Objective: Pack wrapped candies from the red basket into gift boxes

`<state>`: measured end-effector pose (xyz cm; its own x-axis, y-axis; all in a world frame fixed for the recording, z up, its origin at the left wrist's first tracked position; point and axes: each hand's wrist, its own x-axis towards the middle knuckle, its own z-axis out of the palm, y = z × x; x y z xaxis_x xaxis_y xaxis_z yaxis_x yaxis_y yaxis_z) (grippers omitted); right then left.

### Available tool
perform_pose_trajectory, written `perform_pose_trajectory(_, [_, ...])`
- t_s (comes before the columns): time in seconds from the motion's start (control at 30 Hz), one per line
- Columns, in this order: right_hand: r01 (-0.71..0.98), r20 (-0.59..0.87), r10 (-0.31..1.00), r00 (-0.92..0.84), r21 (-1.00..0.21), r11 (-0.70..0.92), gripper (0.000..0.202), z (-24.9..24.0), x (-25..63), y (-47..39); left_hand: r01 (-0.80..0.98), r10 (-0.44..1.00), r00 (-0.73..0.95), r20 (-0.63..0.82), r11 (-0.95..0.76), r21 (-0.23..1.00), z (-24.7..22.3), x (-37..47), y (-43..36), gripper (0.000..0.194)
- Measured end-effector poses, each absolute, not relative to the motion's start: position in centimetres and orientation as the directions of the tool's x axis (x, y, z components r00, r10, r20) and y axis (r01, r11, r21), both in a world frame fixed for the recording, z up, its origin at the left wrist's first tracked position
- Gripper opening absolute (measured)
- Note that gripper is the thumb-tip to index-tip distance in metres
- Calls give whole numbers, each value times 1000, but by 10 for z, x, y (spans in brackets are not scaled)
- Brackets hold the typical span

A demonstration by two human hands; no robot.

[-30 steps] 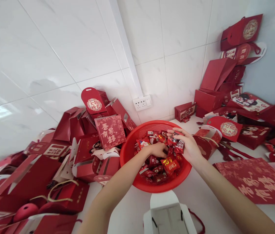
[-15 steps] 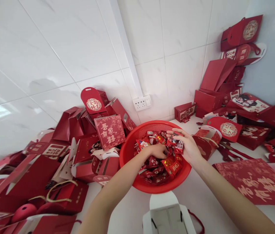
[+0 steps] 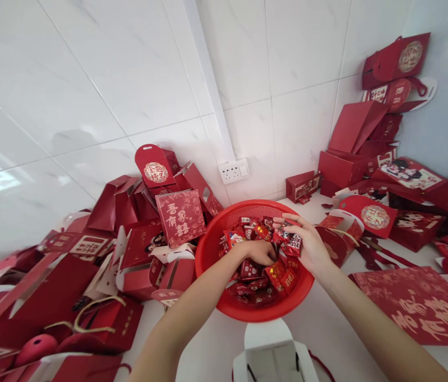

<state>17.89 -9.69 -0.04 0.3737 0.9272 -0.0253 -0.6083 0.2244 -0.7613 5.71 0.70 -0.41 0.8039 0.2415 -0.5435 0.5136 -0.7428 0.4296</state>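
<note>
A red plastic basket with a perforated wall holds many candies in shiny red wrappers. Over its middle, my left hand reaches down among them with fingers curled; the fingertips are hidden, so what they grip I cannot make out. On the basket's right side my right hand is closed around several wrapped candies, which lie against its palm and fingers. Just in front of the basket stands an opened white-lined box, with a dark red cord beside it.
Red gift boxes are heaped along the wall on the left. More red boxes pile up at the right, near a flat red printed bag. A white socket sits on the tiled wall behind the basket.
The whole view has shifted slightly. My left hand has moved a little closer to the right hand among the candies; the right hand still holds its candies.
</note>
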Motion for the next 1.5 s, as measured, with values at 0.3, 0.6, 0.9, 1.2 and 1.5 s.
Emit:
perform_pose_trajectory(0.3, [-604,-17,929,370,-764,226,32,-1,180,-96,545,210,774,-597,-701,460,-2,60,7,23])
perform_pose_trajectory(0.6, [-598,-13,934,358,-771,218,32,-2,181,-96,505,255,862,-438,-507,698,13,41,24,4])
perform_pose_trajectory(0.9, [-627,-58,937,344,-757,183,33,1,181,-98,400,515,834,-199,-317,860,28,13,41,17])
perform_pose_trajectory(1.2, [-669,-50,956,288,-725,164,31,2,180,-98,287,571,817,-82,-280,916,30,14,38,18])
perform_pose_trajectory(1.5, [-641,-111,960,257,-763,83,39,6,180,-100,121,549,836,19,-218,968,27,21,31,43])
